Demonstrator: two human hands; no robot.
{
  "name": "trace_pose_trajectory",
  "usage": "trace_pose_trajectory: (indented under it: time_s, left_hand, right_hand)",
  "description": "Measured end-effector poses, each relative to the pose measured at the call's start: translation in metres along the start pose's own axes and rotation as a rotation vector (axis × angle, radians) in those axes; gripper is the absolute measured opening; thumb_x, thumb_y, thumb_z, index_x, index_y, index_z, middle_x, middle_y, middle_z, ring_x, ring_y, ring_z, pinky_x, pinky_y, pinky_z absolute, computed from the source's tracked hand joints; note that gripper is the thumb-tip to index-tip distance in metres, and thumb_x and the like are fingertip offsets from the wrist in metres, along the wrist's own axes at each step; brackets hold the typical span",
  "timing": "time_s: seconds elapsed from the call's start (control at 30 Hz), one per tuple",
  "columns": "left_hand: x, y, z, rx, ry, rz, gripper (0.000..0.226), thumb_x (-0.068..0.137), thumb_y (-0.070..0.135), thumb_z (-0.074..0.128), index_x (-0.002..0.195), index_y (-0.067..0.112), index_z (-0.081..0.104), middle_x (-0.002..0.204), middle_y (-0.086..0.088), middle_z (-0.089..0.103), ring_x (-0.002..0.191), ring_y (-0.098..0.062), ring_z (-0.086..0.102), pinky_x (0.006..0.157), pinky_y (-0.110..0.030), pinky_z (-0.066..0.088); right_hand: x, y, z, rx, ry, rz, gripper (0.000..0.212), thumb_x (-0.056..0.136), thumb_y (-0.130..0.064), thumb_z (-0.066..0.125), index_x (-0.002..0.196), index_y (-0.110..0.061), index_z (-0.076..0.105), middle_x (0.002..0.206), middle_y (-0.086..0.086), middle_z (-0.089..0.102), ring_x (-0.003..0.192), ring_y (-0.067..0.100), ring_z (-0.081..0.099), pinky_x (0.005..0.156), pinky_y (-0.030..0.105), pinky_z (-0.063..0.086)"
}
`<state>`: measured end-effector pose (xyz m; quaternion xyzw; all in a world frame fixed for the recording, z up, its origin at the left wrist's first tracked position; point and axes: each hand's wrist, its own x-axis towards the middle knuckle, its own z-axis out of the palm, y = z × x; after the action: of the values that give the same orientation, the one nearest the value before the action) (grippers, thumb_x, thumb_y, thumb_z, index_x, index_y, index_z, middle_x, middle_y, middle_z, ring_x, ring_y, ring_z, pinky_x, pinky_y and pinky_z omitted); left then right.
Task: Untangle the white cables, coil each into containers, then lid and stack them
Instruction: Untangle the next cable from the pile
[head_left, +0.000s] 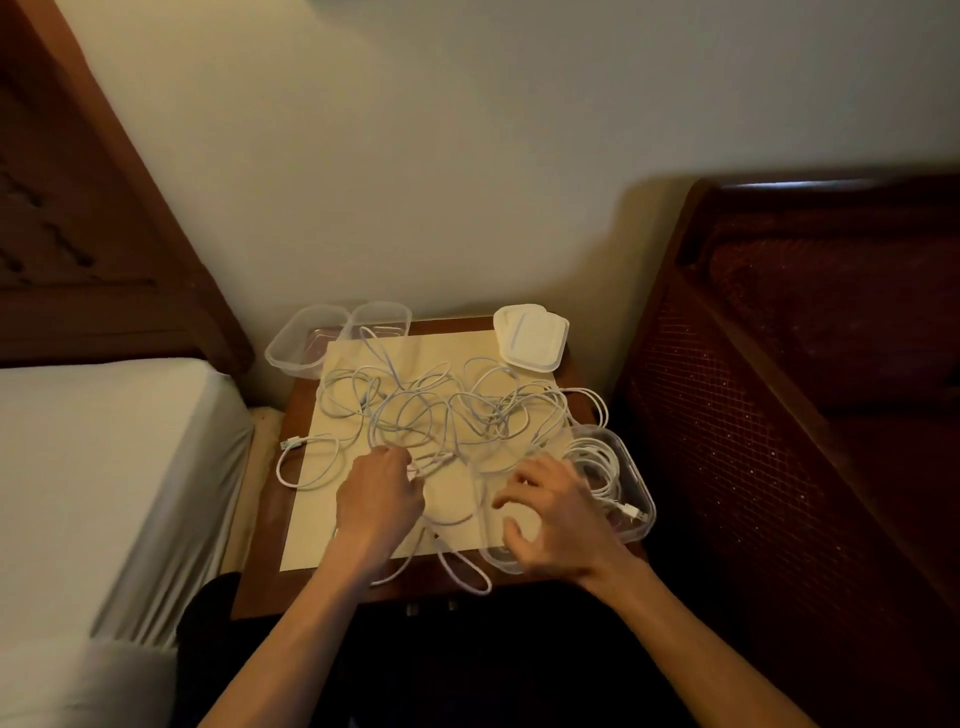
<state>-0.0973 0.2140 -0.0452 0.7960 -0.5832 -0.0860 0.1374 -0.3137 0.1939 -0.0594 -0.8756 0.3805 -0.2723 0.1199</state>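
Observation:
A tangle of white cables (447, 410) lies spread over a cream mat (457, 499) on a small wooden table. My left hand (379, 499) is closed on a cable end near the mat's front middle. My right hand (556, 514) hovers with fingers spread over the near rim of a clear container (636, 499) at the front right, which holds a coiled white cable (597, 467). Two empty clear containers (306, 340) (382, 319) stand at the back left. A stack of white lids (530, 338) rests at the back right.
A bed with a white sheet (104, 493) borders the table on the left. A dark red wicker chair (805, 364) stands on the right. The wall is directly behind. Cable loops (467, 577) hang over the table's front edge (322, 608).

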Motion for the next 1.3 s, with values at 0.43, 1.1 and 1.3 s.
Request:
trace_pose_trajectory:
  time_s: [0.43, 1.1, 1.3]
  left_hand:
    - [0.014, -0.044, 0.003, -0.186, 0.064, 0.02, 0.013, 0.089, 0.012, 0.06, 0.081, 0.015, 0.07, 0.08, -0.003, 0.07, 0.08, -0.028, 0.065, 0.064, -0.04, 0.052]
    - [0.085, -0.056, -0.012, -0.474, 0.222, 0.13, 0.013, 0.088, 0.009, 0.067, 0.097, 0.007, 0.076, 0.094, -0.007, 0.075, 0.079, -0.014, 0.064, 0.075, -0.026, 0.051]
    - [0.081, -0.068, -0.007, -0.478, 0.005, 0.136, 0.009, 0.087, 0.016, 0.07, 0.092, 0.014, 0.078, 0.093, 0.0, 0.075, 0.074, -0.011, 0.067, 0.073, -0.035, 0.057]
  right_hand:
    - [0.037, -0.043, 0.046, 0.096, -0.369, 0.16, 0.037, 0.083, -0.042, 0.067, 0.062, -0.013, 0.056, 0.066, 0.005, 0.06, 0.069, 0.025, 0.06, 0.059, 0.036, 0.045]
    - [0.137, 0.028, 0.016, -0.088, -0.242, 0.566, 0.031, 0.083, -0.024, 0.07, 0.111, -0.01, 0.066, 0.113, 0.009, 0.064, 0.101, 0.03, 0.062, 0.087, 0.045, 0.053]
    - [0.186, 0.033, -0.004, 0.132, -0.034, 0.564, 0.024, 0.09, -0.025, 0.065, 0.071, -0.012, 0.072, 0.068, 0.004, 0.069, 0.066, 0.019, 0.065, 0.072, 0.041, 0.057]
